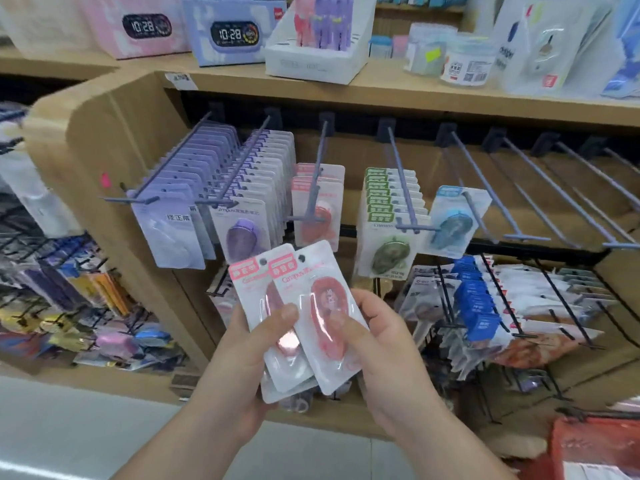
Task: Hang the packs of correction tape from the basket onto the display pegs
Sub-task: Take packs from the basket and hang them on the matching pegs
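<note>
My left hand (pixel 247 355) grips a small stack of pink correction tape packs (pixel 266 306), thumb across their fronts. My right hand (pixel 377 344) pinches the front pink pack (pixel 322 296) from that stack, thumb on its blister. Both are held below the display pegs. Straight above hangs a peg with pink packs (pixel 317 202). To its left are two pegs full of purple packs (pixel 221 174); to its right a peg of green packs (pixel 391 209) and one blue pack (pixel 453 220). The red basket (pixel 595 445) shows at the bottom right corner.
Several bare pegs (pixel 540 188) jut out on the right of the rail. A lower rack (pixel 502 306) holds blue and white packs. The wooden shelf above (pixel 346 88) carries clock boxes and jars. More goods hang on the left-hand rack (pixel 69 289).
</note>
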Demonstrator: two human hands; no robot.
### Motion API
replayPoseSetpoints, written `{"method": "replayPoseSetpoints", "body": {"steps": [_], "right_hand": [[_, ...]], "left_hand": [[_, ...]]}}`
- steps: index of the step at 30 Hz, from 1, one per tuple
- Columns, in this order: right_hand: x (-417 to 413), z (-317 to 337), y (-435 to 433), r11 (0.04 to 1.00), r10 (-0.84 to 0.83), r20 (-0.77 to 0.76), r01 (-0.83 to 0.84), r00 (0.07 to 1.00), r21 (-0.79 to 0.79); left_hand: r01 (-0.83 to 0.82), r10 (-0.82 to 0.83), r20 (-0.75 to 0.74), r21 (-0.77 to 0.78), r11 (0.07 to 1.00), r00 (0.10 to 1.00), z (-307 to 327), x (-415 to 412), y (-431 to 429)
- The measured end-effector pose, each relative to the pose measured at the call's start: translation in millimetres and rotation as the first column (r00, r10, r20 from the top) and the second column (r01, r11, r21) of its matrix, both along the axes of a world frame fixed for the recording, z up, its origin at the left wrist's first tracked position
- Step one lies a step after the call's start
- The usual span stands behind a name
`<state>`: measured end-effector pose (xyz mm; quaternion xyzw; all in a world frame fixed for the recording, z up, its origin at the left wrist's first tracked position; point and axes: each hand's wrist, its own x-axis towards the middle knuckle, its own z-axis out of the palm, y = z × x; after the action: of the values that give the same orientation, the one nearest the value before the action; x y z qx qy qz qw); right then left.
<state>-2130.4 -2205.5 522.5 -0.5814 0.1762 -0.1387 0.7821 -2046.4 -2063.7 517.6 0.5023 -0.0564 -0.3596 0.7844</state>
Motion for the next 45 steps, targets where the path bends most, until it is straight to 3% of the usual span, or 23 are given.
{"method": "replayPoseSetpoints", "body": {"steps": [5,24,29,34,40,45], "right_hand": [[10,-2,14,0.981,-0.133,0.045,0.125,0.990,0.147],[58,-7,27,0.914,-0.360,-0.048,0.342,0.932,-0.220],[83,-8,12,0.872,-0.422,-0.141,0.358,0.896,-0.334],[89,-4,8,0.884,-0.441,-0.245,0.371,0.864,-0.283],[51,-4,30,0.934,-0.328,-0.265,0.269,0.907,-0.234],[24,16,51,0.954,-0.049,-0.157,0.000,0.986,-0.300]], "left_hand": [[-0.004,0.004,0.017,0.019,1.000,1.000,-4,15,19],[-0.085,0.074,0.084,0.138,0.987,0.994,-3,38,58],[-0.083,0.075,0.074,0.115,0.990,0.994,0,38,57],[-0.054,0.047,0.081,0.081,0.995,0.996,3,37,57],[-0.043,0.039,0.056,0.068,0.997,0.998,6,38,54],[-0.010,0.004,0.071,0.084,0.996,0.997,6,39,48]]}}
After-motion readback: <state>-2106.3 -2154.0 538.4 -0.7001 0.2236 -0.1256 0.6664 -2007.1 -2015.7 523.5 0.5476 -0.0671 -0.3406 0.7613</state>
